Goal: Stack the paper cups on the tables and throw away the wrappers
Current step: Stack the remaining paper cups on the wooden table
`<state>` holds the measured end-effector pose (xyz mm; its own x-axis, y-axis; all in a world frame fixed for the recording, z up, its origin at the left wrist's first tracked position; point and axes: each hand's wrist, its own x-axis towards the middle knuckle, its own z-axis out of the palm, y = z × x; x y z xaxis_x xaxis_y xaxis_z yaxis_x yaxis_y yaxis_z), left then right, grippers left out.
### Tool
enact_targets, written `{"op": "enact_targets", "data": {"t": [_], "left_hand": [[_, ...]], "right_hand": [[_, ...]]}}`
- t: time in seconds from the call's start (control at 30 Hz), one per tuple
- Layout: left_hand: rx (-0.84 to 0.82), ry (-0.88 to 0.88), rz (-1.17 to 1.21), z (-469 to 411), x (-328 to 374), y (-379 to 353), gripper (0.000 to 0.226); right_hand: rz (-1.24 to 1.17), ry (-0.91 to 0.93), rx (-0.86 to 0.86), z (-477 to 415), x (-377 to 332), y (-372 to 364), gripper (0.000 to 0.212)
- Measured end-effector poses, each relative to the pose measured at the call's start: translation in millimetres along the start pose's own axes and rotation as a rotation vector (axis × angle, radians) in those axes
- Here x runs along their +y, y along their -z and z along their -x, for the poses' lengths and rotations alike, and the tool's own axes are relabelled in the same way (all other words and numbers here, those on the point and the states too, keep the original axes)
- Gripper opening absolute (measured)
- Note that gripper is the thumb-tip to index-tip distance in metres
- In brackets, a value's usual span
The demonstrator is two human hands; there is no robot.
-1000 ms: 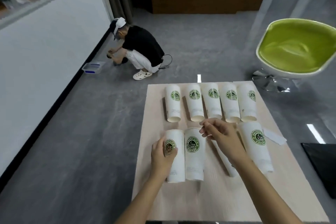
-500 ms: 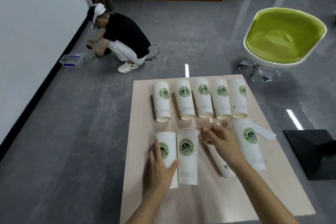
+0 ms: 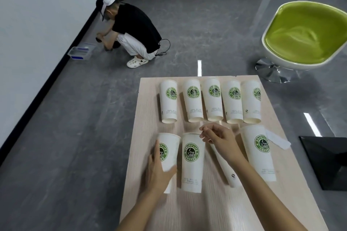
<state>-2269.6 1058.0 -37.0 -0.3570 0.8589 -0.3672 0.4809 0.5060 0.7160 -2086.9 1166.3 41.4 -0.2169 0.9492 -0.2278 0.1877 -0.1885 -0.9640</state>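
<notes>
The left hand [image 3: 157, 169] wraps round the near-left paper cup [image 3: 169, 154], which lies on the wooden table [image 3: 206, 210], and hides its bottom. The right hand [image 3: 218, 138] curls loosely over a half-hidden cup [image 3: 231, 176]. It is too hard to see if it pinches anything. A wrapper [image 3: 279, 140] peeks out beside the big right cup [image 3: 261, 154].

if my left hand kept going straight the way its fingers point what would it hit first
Likely the near end of the back-left cup; depth unclear. The left hand holds the near-left cup, fingers aimed up the table.

Each paper cup [image 3: 192, 157] bears a green roundel reading "ENJOY LIFE COFFEE".
</notes>
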Motion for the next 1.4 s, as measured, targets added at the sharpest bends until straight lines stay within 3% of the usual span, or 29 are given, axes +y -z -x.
{"op": "enact_targets", "data": {"t": [0.27,0.6,0.73,1.13,1.4], "left_hand": [[0.03,-0.026,0.137,-16.2,6.4,20.8,0.109],[-0.003,-0.047,0.202,-20.4,-1.3,35.2,0.111],[-0.004,-0.034,0.179,-19.0,-9.5,41.5,0.113],[-0.025,-0.042,0.189,-12.8,-16.4,49.5,0.113],[-0.063,-0.074,0.193,-11.9,-28.8,63.3,0.116]], "right_hand": [[0.278,0.111,0.0,-23.2,3.8,0.1,0.012],[0.595,0.141,-0.293,-49.4,25.0,-24.3,0.016],[0.603,0.11,-0.363,-50.1,29.1,-34.0,0.016],[0.445,0.128,-0.284,-40.0,35.8,-43.6,0.034],[0.309,0.242,-0.068,-36.5,-6.1,0.0,0.047]]}}
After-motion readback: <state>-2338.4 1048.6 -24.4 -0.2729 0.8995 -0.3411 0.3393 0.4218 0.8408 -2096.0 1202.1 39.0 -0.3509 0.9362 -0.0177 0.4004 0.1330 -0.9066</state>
